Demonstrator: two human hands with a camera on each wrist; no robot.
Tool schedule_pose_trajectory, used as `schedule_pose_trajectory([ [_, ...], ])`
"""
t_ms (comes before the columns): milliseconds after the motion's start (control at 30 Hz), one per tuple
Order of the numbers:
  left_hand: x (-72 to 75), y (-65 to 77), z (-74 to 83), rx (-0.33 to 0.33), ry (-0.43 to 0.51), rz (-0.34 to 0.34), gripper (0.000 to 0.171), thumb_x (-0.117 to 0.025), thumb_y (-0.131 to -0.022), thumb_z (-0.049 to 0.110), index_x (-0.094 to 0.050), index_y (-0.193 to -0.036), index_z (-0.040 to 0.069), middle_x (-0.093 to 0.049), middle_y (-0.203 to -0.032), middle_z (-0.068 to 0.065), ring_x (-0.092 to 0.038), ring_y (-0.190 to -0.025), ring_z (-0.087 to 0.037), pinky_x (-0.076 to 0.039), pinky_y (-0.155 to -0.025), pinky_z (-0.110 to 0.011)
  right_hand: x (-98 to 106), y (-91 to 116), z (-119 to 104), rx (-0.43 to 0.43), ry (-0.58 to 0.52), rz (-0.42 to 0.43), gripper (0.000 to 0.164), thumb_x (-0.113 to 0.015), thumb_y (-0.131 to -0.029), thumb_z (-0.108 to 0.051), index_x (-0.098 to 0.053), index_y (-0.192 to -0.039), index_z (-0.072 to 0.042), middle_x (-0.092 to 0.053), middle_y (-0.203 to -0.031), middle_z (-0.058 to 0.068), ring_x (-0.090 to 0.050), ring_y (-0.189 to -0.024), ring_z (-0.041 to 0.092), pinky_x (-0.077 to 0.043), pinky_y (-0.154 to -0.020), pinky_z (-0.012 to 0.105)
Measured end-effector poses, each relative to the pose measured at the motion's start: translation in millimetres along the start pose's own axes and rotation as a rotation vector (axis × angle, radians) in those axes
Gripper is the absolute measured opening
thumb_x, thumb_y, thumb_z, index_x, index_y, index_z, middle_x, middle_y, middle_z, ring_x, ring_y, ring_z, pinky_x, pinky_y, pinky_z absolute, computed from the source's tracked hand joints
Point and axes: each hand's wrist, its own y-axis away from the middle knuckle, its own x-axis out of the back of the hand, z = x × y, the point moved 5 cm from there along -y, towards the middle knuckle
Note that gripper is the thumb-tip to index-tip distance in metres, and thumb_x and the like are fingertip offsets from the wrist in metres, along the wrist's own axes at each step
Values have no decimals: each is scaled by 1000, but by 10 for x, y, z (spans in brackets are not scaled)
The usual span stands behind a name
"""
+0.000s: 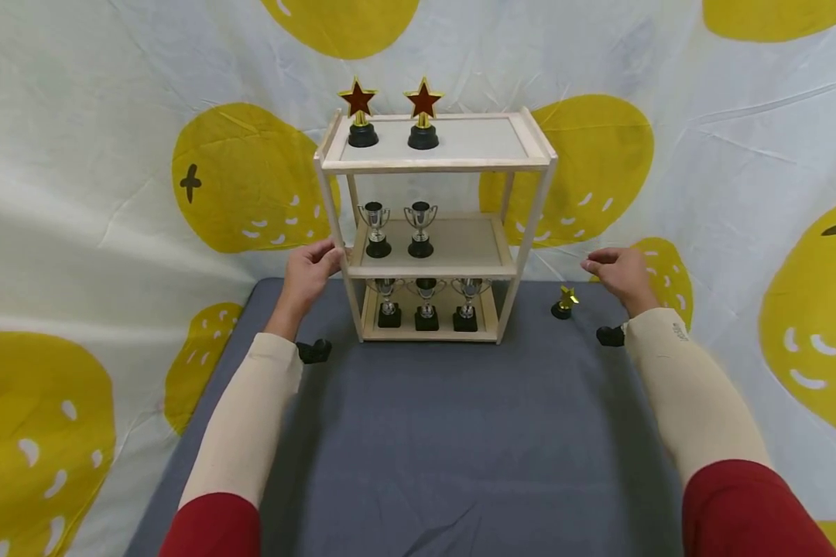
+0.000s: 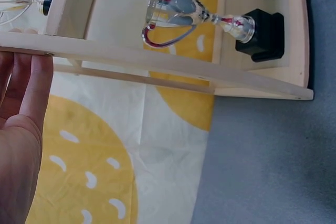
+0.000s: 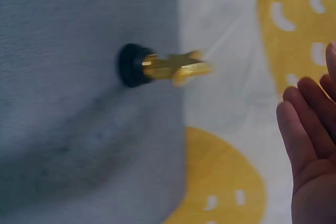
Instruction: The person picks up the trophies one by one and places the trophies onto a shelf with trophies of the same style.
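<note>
My left hand (image 1: 310,272) is at the left side of a small wooden shelf rack (image 1: 432,271), gripping its upright post; in the left wrist view the fingers (image 2: 37,85) pass behind the post (image 2: 131,56). My right hand (image 1: 620,272) hovers with relaxed fingers and holds nothing. Nearest to it, a small gold star trophy (image 1: 563,303) on a round black base stands on the table, right of the rack; in the right wrist view this star trophy (image 3: 173,67) is apart from the fingers (image 3: 296,129).
Two red-faced star trophies (image 1: 423,116) stand on the top shelf. The middle shelf holds two silver cups (image 1: 420,228), the bottom shelf three more cups (image 1: 426,305). The grey table (image 1: 446,433) meets a fruit-patterned cloth (image 1: 724,155) behind.
</note>
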Motion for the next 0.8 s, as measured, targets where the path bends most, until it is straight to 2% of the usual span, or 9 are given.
schedule_pose_trajectory([
  [133,3,-8,15,8,-16,6,41,-63,-96,18,-61,-132,-1,-65,-122,-27,-70,-100,-9,-57,-92,-29,-140,30,228,-21,17,54,46,-63,-96,-34,-66,-123,3,-64,-123,29,-60,-106,40,-54,-83,47],
  [333,7,-14,14,7,-34,19,43,-64,-96,21,-61,-134,2,-66,-124,-24,-70,-100,-10,-58,-92,-30,-323,117,432,-77,18,108,47,-64,-95,-35,-67,-122,3,-66,-121,27,-60,-107,41,-53,-89,53],
  [467,4,-20,9,1,-21,21,41,-64,-96,18,-61,-132,-2,-68,-117,-23,-69,-93,-4,-58,-90,-28,-447,113,500,-89,40,107,45,-64,-96,-35,-68,-121,2,-67,-119,26,-59,-107,40,-53,-87,52],
  [600,3,-22,13,-12,-7,17,40,-63,-96,15,-60,-131,-5,-68,-113,-22,-69,-91,-1,-58,-90,-27,-564,82,545,-72,66,102,40,-65,-96,-30,-69,-119,2,-68,-117,26,-57,-109,42,-51,-90,57],
  [800,-2,15,25,-8,-9,13,40,-64,-96,16,-62,-131,-1,-66,-119,-29,-71,-95,-8,-58,-90,-30,-714,103,621,-109,87,80,38,-62,-97,-24,-66,-123,4,-67,-120,27,-57,-112,45,-50,-94,58],
])
